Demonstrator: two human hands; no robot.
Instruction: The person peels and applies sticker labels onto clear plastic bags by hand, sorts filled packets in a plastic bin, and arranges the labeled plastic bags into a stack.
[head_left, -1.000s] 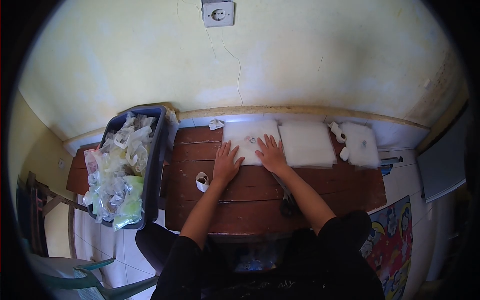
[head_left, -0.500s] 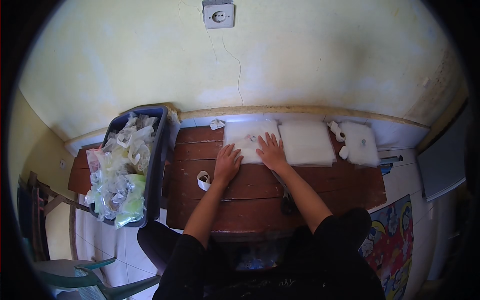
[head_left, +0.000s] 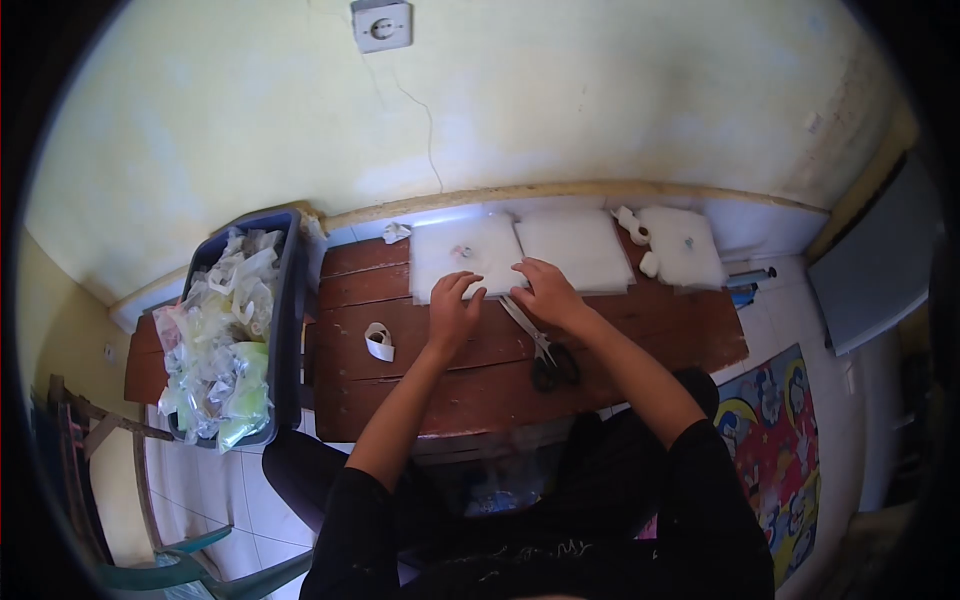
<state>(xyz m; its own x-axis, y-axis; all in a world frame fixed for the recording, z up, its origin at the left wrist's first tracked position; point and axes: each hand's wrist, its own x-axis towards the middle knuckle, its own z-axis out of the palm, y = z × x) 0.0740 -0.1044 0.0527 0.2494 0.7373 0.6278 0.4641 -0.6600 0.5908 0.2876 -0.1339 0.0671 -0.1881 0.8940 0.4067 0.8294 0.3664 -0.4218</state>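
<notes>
My left hand [head_left: 455,312] is at the near edge of the left stack of clear plastic sheets or bags [head_left: 440,238], its fingers apart and slightly bent. At the same stack's near right corner is my right hand [head_left: 548,294], also with fingers apart. Neither hand grips anything that I can see; whether the fingertips touch the stack is unclear. Black-handled scissors [head_left: 543,350] lie below my right hand, blades toward the stack. A loosely coiled white strip or roll [head_left: 380,343] rests left of my left hand. A second plastic stack [head_left: 578,250] adjoins the first.
A dark bin [head_left: 290,330] heaped with plastic packaging [head_left: 225,330] stands left on the brown wooden table [head_left: 350,395]. White rolls [head_left: 632,226] sit before a third plastic stack [head_left: 685,250]. A crumpled white piece [head_left: 396,233] lies near the wall.
Both hands have drawn back from the top of the left stack to its near edge, fingers more bent. The scissors, mostly covered by my right arm before, now show. The view has shifted.
</notes>
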